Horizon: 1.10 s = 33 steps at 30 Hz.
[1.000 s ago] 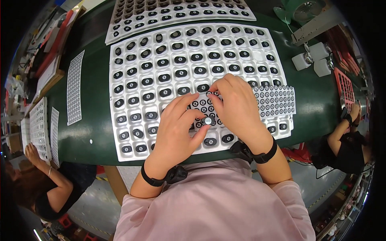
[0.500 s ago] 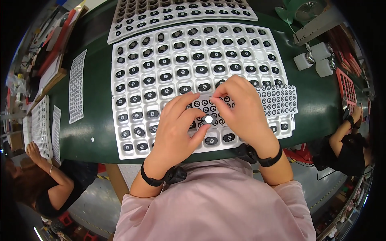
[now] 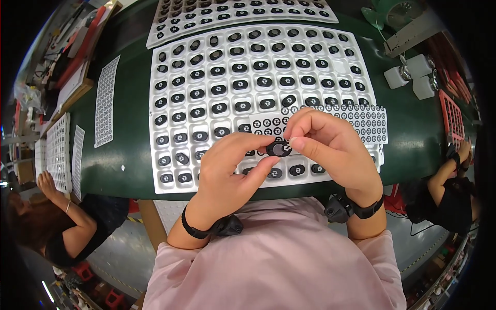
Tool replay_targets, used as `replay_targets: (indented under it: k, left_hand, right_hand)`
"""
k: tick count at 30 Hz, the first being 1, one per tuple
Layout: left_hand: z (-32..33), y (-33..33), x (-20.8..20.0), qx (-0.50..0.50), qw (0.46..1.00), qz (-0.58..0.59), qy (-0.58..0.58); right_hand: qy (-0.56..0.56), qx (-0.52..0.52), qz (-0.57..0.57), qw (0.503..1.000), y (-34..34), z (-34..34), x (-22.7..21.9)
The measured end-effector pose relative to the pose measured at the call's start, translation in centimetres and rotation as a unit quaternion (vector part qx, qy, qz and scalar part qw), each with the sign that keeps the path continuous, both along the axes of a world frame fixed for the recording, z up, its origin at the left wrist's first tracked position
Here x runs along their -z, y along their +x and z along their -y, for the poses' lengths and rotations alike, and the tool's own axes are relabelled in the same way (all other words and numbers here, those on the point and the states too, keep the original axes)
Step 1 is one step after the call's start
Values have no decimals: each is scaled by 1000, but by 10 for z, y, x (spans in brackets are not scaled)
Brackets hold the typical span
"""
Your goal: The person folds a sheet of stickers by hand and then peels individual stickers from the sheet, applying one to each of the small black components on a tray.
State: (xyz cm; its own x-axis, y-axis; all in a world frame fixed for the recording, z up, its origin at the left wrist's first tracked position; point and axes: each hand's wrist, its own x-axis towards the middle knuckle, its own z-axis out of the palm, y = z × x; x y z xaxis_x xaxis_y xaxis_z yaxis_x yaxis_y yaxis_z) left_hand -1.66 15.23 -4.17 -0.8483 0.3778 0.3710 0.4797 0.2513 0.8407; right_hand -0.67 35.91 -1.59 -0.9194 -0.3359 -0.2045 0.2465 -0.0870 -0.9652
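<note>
Between the thumb and index finger of my left hand [image 3: 219, 165] is a small black oval part [image 3: 277, 150] with a grey round face showing. My right hand [image 3: 336, 150] is close beside it, thumb and index finger pinched on a small round black-and-white sticker [image 3: 287, 148] at the part's right edge. Under both hands lies a sticker sheet [image 3: 264, 124] with rows of round black marks, partly covered by my right hand. It rests on a white moulded tray [image 3: 154, 150], whose pockets hold many similar black oval parts, most bearing a white mark.
Another filled tray [image 3: 243, 18] lies at the far edge. A narrow sticker sheet [image 3: 106, 101] is on the green table [image 3: 135, 134] to the left. White square bottles [image 3: 397, 77] stand at right. Other people work on both sides, one arm [image 3: 77, 219] at left and another [image 3: 444, 175] at right.
The white disc on the part's face has gone, and a grey round face shows. My right hand has come down beside the part with the sticker. Both hands have shifted slightly right.
</note>
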Motion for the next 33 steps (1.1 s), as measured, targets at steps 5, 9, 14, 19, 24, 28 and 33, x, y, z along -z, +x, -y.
replay_targets:
  k: [5, 9, 14, 19, 24, 28, 33]
  left_hand:
    - [-2, 3, -2, 8, 1000, -2, 25]
    - [-5, 2, -3, -1, 999, -23, 25]
    - [-5, 2, 0, -1, 999, -31, 25]
    - [-5, 3, 2, -4, 999, -30, 31]
    - [-5, 2, 2, -7, 998, -50, 34]
    - [-5, 2, 2, -8, 997, -64, 34]
    - [-5, 2, 3, -13, 997, -63, 43]
  right_hand:
    - [24, -4, 2, 1000, 3, 2, -5]
    - [77, -12, -25, 997, 4, 2, -6]
    - [112, -17, -51, 992, 3, 1, -7]
    - [127, -21, -79, 988, 3, 1, -7]
    - [155, -14, -103, 982, 4, 3, -7]
    - [144, 8, -119, 982, 6, 5, -6]
    - [156, 16, -131, 979, 7, 8, -7]
